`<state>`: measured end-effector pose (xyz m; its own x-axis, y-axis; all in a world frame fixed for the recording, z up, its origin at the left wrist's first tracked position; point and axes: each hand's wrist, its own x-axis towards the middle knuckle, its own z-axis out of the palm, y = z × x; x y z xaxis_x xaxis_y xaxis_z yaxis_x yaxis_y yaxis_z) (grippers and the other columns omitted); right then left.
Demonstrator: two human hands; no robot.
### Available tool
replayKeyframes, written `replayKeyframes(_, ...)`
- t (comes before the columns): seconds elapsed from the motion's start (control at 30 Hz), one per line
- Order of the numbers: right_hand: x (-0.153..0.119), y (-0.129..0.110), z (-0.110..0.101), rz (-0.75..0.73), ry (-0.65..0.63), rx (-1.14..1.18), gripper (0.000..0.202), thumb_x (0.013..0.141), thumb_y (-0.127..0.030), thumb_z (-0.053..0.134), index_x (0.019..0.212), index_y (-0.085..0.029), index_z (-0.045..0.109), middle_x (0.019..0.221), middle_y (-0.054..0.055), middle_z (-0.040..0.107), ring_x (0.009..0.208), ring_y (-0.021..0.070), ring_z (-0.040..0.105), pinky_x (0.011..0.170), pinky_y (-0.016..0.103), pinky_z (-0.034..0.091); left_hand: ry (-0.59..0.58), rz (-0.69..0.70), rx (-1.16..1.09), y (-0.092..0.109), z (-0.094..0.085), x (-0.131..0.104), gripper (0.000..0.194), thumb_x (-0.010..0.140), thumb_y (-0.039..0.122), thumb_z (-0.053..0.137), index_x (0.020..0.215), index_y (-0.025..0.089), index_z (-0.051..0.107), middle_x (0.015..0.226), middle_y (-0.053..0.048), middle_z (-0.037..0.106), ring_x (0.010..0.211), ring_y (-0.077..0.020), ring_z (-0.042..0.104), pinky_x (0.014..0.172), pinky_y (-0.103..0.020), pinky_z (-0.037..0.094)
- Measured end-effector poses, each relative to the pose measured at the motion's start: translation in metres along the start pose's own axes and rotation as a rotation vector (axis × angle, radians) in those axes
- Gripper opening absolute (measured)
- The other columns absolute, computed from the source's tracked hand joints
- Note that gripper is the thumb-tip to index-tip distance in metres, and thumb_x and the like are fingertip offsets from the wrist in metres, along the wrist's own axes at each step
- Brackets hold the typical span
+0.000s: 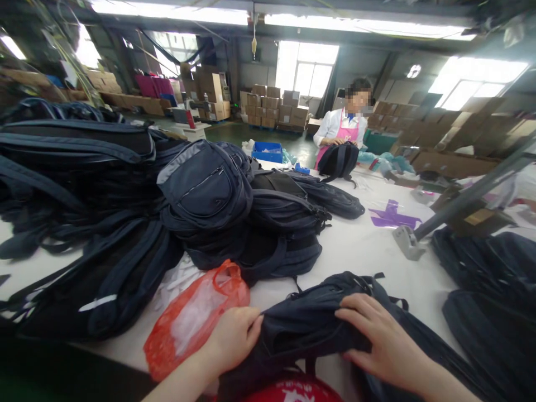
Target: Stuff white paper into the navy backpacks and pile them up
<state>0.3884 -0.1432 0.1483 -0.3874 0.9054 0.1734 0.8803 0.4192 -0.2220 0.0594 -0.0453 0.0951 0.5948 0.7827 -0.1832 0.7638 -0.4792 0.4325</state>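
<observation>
A dark navy backpack [310, 312] lies on its side at the near edge of the white table, right in front of me. My left hand [239, 337] is closed on its left end, thumb and fingers pinching the fabric. My right hand [372, 329] grips the bag's right part, with fingers over the top and the thumb below. An open-looking pocket or fold shows dark between the hands. Just left of my left hand rests a red plastic bag [184, 329] with whitish contents. The backpack's underside is hidden.
Piled navy backpacks [201, 190] fill the table's left and middle. More backpacks [489, 312] lie at right. A grey metal post [464, 201] slants up from the table near purple tape [393, 215]. Across the table a person [345, 128] in a pink apron handles another backpack [338, 161].
</observation>
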Motion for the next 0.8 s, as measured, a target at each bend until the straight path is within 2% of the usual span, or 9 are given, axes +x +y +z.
replayKeyframes(0.1,-0.022,-0.01,0.021,-0.07,0.239,-0.046,0.035,0.071,0.0,0.044,0.093,-0.022,0.061,0.105,0.005,0.064,0.1,0.0189,0.058,0.088,0.032,0.048,-0.072,0.038,-0.003,0.01,-0.01,-0.001,0.037,0.097,0.028,0.032,0.072,0.019,0.058,0.08,-0.006,0.07,0.078,-0.0222,0.066,0.069,-0.031,0.042)
replayKeyframes(0.17,-0.027,-0.013,0.032,-0.115,0.362,-0.054,0.031,0.075,0.005,0.037,0.078,-0.02,0.055,0.09,0.003,0.064,0.085,0.0152,0.057,0.08,0.029,0.047,-0.071,0.065,-0.008,0.023,-0.021,0.002,0.034,0.096,0.032,0.036,0.074,0.019,0.059,0.08,-0.006,0.07,0.077,-0.0228,0.065,0.069,-0.032,0.043)
replayKeyframes(0.23,-0.026,-0.018,0.037,-0.182,0.422,-0.091,0.027,0.084,0.002,0.038,0.074,-0.018,0.053,0.087,0.003,0.065,0.08,0.0143,0.056,0.079,0.029,0.046,-0.003,0.092,-0.026,0.04,-0.031,0.005,0.028,0.091,0.043,0.048,0.084,0.019,0.061,0.086,-0.006,0.069,0.081,-0.0241,0.064,0.072,-0.034,0.046)
replayKeyframes(0.33,-0.017,-0.033,0.032,-0.277,0.478,-0.167,0.023,0.091,-0.005,0.045,0.075,-0.017,0.057,0.091,0.004,0.068,0.084,0.0152,0.057,0.087,0.033,0.044,0.087,0.186,-0.056,0.067,-0.039,0.015,0.05,0.076,0.056,0.066,0.109,0.018,0.06,0.108,-0.01,0.066,0.099,-0.028,0.062,0.087,-0.038,0.048)
replayKeyframes(0.43,-0.007,-0.052,0.023,-0.331,0.512,-0.179,0.027,0.093,-0.005,0.043,0.074,-0.016,0.058,0.09,0.004,0.07,0.085,0.0143,0.059,0.091,0.032,0.042,-0.016,0.247,0.007,0.08,-0.034,0.04,0.043,0.085,0.052,0.057,0.11,0.018,0.063,0.107,-0.012,0.068,0.101,-0.0298,0.064,0.087,-0.039,0.049)
replayKeyframes(0.5,-0.004,-0.061,0.023,-0.342,0.502,-0.158,0.03,0.094,-0.005,0.04,0.073,-0.017,0.057,0.088,0.003,0.07,0.083,0.0135,0.059,0.09,0.031,0.042,-0.047,0.194,0.055,0.074,-0.028,0.064,0.034,0.094,0.043,0.044,0.1,0.019,0.066,0.099,-0.011,0.071,0.094,-0.0286,0.067,0.082,-0.038,0.051)
replayKeyframes(0.63,-0.01,-0.07,0.042,-0.321,0.394,-0.141,0.033,0.095,-0.008,0.037,0.067,-0.018,0.053,0.073,0.002,0.064,0.066,0.0114,0.053,0.075,0.028,0.044,0.073,-0.017,0.077,0.043,-0.017,0.102,0.034,0.097,0.038,0.04,0.093,0.019,0.068,0.098,-0.011,0.073,0.093,-0.0269,0.069,0.08,-0.036,0.051)
replayKeyframes(0.73,-0.014,-0.064,0.053,-0.311,0.381,-0.132,0.033,0.092,-0.006,0.037,0.064,-0.019,0.048,0.068,0.0,0.061,0.061,0.0109,0.05,0.069,0.026,0.042,0.119,-0.018,0.05,0.031,-0.008,0.103,0.032,0.096,0.038,0.041,0.092,0.02,0.067,0.097,-0.009,0.073,0.093,-0.0264,0.069,0.079,-0.035,0.051)
replayKeyframes(0.8,-0.015,-0.051,0.05,-0.302,0.421,-0.145,0.027,0.086,-0.005,0.038,0.07,-0.02,0.053,0.078,0.002,0.066,0.07,0.0127,0.056,0.075,0.027,0.044,0.141,0.001,0.014,0.033,-0.001,0.09,0.031,0.096,0.038,0.042,0.092,0.02,0.067,0.096,-0.008,0.073,0.091,-0.0258,0.069,0.078,-0.034,0.051)
